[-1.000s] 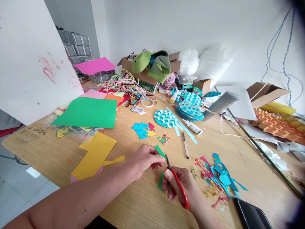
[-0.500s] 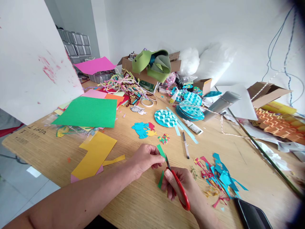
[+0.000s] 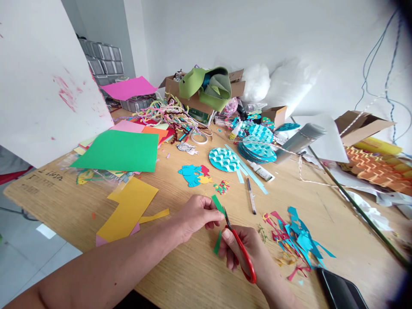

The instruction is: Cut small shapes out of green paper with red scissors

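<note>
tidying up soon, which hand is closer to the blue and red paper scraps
Right. The right hand, holding the red scissors, is just left of the scrap pile; the left hand is farther left, pinching the green strip.

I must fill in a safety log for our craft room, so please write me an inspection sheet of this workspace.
Surface: wooden table, mostly covered, bare near the front.
Job's things: green paper strip, with the blades of the red scissors at it.
Clutter: green sheet, yellow sheet, scrap pile, pen, blue discs, phone near the front edge.
Grippers: left hand pinches the strip; right hand grips the scissors.
Cables: cables hang on the right wall; white string lies across the table.
Surroundings: white board at left, storage drawers behind.
</note>
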A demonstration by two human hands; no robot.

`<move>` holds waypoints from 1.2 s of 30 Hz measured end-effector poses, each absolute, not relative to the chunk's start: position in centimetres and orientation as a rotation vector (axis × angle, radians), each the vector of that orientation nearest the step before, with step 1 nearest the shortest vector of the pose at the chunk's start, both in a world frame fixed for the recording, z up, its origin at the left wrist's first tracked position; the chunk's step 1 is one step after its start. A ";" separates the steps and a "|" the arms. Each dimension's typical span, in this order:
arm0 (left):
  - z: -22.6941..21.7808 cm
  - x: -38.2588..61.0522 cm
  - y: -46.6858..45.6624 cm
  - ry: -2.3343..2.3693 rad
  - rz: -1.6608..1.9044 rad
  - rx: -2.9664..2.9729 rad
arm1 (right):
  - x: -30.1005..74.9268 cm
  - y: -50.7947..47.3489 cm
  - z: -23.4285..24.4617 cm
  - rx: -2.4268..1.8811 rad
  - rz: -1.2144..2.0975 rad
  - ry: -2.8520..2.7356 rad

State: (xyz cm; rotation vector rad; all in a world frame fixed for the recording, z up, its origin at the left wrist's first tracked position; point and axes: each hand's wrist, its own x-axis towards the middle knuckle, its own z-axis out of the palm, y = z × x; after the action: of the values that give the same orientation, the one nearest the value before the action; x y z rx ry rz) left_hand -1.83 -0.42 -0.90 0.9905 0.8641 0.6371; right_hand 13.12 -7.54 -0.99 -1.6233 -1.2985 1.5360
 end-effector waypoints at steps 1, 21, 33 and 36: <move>-0.9 -1.8 -0.4 0.856 0.632 0.995 | 13.1 -7.5 -1.1 -1.619 1.530 -1.296; -0.9 -1.9 -0.4 0.862 0.623 0.993 | 13.2 -7.5 -1.5 -1.632 1.510 -1.305; -0.9 -1.9 -0.4 0.874 0.629 0.988 | 13.1 -7.6 -1.2 -1.638 1.527 -1.298; -0.9 -1.9 -0.3 0.869 0.622 1.001 | 13.2 -7.6 -1.2 -1.628 1.533 -1.308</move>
State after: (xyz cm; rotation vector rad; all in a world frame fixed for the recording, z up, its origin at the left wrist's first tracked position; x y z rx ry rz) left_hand -1.92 -0.33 -0.88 1.0008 0.8694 0.6217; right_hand 13.17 -7.62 -1.19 -1.6276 -1.3084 1.5331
